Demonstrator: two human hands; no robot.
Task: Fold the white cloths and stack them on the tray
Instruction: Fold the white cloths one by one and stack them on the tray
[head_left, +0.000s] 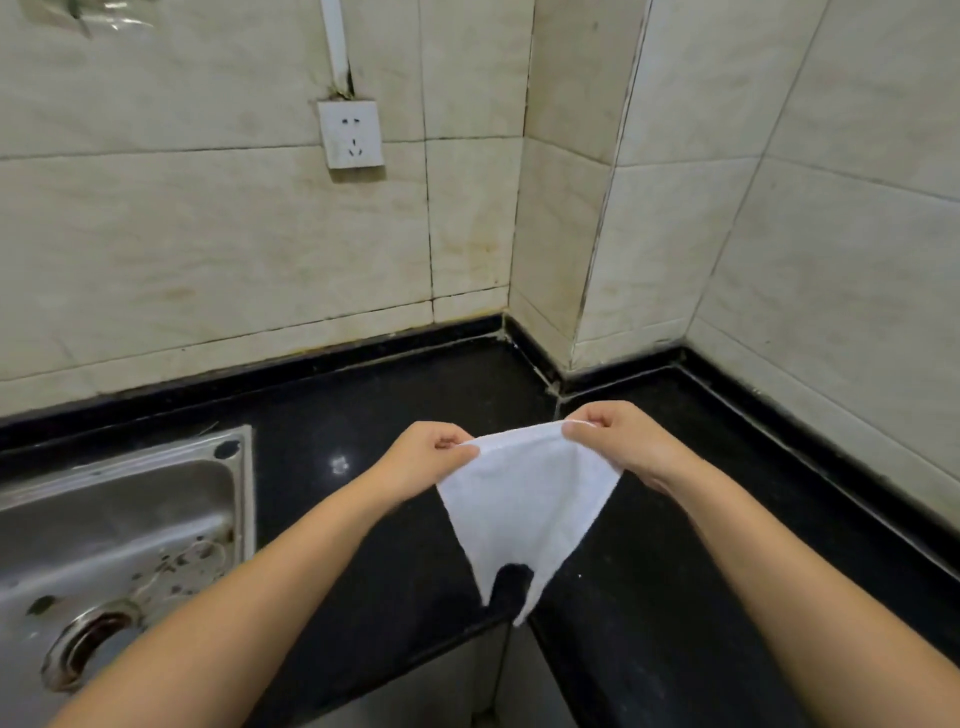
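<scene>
A small white cloth (524, 499) hangs in the air above the black countertop (363, 415), narrowing down to two loose corners at the bottom. My left hand (426, 457) pinches its upper left corner. My right hand (618, 441) pinches the upper right corner. The top edge is stretched between the two hands. No tray and no other cloths are in view.
A steel sink (119, 530) with a round drain (88, 644) is set into the counter at the left. Tiled walls close the corner behind, with a white wall socket (350, 134) above. The counter's front edge runs below the cloth.
</scene>
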